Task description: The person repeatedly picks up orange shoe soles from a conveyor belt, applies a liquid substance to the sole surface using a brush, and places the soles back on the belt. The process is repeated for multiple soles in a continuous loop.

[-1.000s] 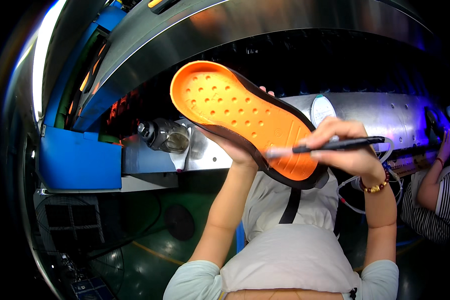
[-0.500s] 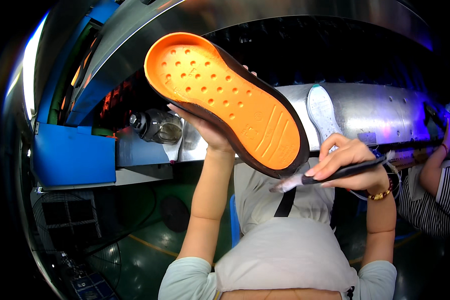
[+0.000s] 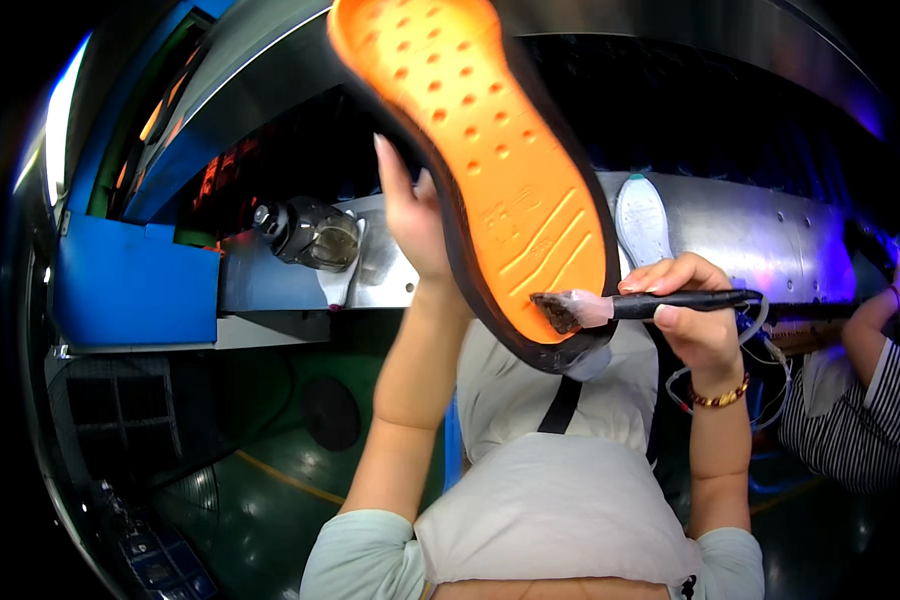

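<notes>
My left hand (image 3: 418,225) supports a large shoe sole (image 3: 480,150), orange on the face toward me with a black rim. Its thumb points up, off the rim, and its other fingers are mostly hidden behind the sole. The sole is held up and slanted, its upper end cut off by the picture's top. In my right hand (image 3: 698,315) is a brush (image 3: 670,303) with a black handle and dark bristles, a thin tube or cord trailing from its back end. The bristles lie over the orange face near the sole's lower end; they seem to touch it.
A metal bench (image 3: 740,240) runs across behind my hands. On it lie a white insole-shaped piece (image 3: 642,220) and a dark see-through bottle (image 3: 315,235), next to another pale piece. A blue machine panel (image 3: 135,280) stands left. A person in a striped top (image 3: 845,430) works at right.
The sole has moved up and turned more upright. My left thumb has come off its rim. My right hand has brought the brush from beside the sole's lower edge onto its orange face.
</notes>
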`<action>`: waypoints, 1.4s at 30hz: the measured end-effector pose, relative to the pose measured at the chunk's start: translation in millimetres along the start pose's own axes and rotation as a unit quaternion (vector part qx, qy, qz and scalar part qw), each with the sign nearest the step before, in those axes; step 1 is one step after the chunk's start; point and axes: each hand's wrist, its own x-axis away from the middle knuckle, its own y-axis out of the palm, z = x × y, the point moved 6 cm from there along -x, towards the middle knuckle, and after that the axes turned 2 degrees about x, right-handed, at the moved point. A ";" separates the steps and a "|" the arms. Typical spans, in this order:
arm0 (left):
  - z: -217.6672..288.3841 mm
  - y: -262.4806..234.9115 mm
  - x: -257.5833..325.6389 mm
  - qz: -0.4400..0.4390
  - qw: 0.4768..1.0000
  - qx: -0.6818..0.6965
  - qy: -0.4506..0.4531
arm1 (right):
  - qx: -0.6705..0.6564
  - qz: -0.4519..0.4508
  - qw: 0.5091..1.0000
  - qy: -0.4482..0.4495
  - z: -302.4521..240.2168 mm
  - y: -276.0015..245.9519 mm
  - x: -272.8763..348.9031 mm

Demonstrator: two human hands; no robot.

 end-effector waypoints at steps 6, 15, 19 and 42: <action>-30.4 -12.5 55.0 0.146 0.974 -0.162 0.062 | 0.087 0.065 0.994 -0.008 4.8 29.1 7.8; -18.5 -11.9 49.8 0.122 0.988 -0.047 0.084 | 0.261 -0.074 0.959 -0.076 -14.1 63.9 1.7; -16.7 -6.0 42.8 0.108 0.989 -0.070 0.077 | 0.302 -0.022 0.950 -0.073 -27.2 36.2 -16.2; -27.2 -6.0 41.1 0.079 0.983 0.030 -0.160 | 0.211 -0.029 0.977 -0.003 -24.0 31.8 -24.4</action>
